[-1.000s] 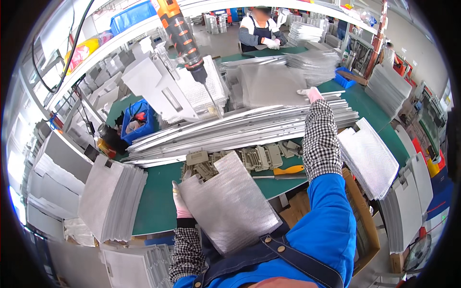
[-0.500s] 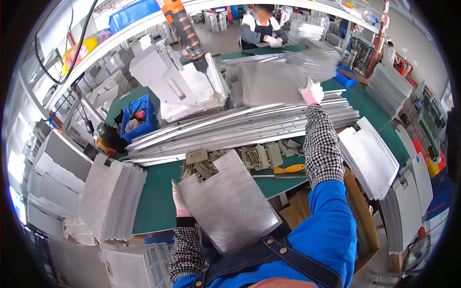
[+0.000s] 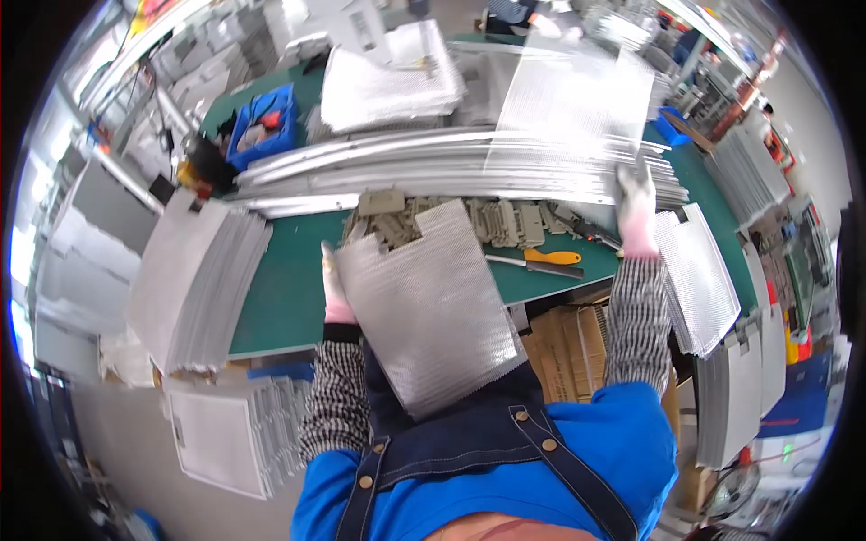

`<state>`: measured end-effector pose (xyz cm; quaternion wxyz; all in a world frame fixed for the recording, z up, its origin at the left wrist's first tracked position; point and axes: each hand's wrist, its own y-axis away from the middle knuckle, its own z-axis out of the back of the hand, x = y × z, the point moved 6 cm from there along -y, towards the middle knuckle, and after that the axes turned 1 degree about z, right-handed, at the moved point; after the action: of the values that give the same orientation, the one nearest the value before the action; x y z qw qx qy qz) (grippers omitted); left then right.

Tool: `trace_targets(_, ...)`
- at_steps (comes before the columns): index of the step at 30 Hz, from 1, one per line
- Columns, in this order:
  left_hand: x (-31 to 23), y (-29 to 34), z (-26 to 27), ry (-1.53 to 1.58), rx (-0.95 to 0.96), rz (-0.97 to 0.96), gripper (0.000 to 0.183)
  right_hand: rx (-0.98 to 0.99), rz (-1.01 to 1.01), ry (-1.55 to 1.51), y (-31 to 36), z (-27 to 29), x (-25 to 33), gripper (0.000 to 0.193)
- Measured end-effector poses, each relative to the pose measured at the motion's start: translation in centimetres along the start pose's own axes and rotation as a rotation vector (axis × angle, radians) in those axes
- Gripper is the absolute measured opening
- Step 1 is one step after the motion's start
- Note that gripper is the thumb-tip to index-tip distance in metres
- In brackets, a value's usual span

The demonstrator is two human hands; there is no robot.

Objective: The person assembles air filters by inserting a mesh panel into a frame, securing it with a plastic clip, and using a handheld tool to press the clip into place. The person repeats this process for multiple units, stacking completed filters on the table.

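Note:
My left hand [image 3: 335,287], in a pale glove, grips the left edge of a silvery mesh panel [image 3: 433,311] with a notched top corner. The panel leans against my apron, over the table's front edge. Over on the right, my gloved right hand [image 3: 638,212] pinches the near right edge of a thin mesh sheet [image 3: 573,99], which is blurred by motion. This sheet tilts up above a bundle of long metal strips [image 3: 397,167], hiding part of it. Behind the notched panel lies a heap of small grey-beige plastic parts [image 3: 505,223].
A yellow-handled knife [image 3: 550,258] rests on the green table [image 3: 284,298]. Stacked panels [image 3: 185,279] stand at the left, and more mesh panels [image 3: 699,279] at the right. A blue bin [image 3: 266,135] and a mesh stack [image 3: 388,86] are farther back. Opposite, a person's sleeved arms [image 3: 514,13] show.
My right hand has come back toward me and slightly right, bringing a mesh sheet off the far stack. My left hand still holds the notched panel. The view has tipped downward.

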<state>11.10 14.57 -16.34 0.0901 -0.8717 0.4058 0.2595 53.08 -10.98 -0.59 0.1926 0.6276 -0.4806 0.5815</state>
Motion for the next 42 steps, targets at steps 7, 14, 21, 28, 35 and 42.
trace_targets(7,1.0,-1.0,2.6,0.060,-0.116,0.081,0.103,0.316,-0.449,0.121,20.4,-4.7,-7.4,0.064)
trace_targets(14,0.2,-1.0,0.5,0.126,0.047,-0.004,0.113,0.523,-0.668,0.138,24.2,-9.1,-8.2,0.063)
trace_targets(21,0.2,-1.1,0.7,0.176,0.125,-0.021,0.114,0.537,-0.702,0.180,24.2,-8.6,-8.2,0.063)
trace_targets(28,0.4,-0.9,1.8,0.104,0.029,-0.051,0.093,0.507,-0.664,0.250,24.5,-7.6,-9.4,0.061)
trace_targets(35,-1.0,-0.1,4.4,0.012,-0.053,-0.080,0.071,0.725,-0.324,0.632,21.3,-4.2,-8.3,0.062)
trace_targets(42,-0.4,-2.0,3.0,-0.140,-0.044,-0.075,0.091,-0.057,0.152,1.908,9.8,18.3,7.1,0.059)
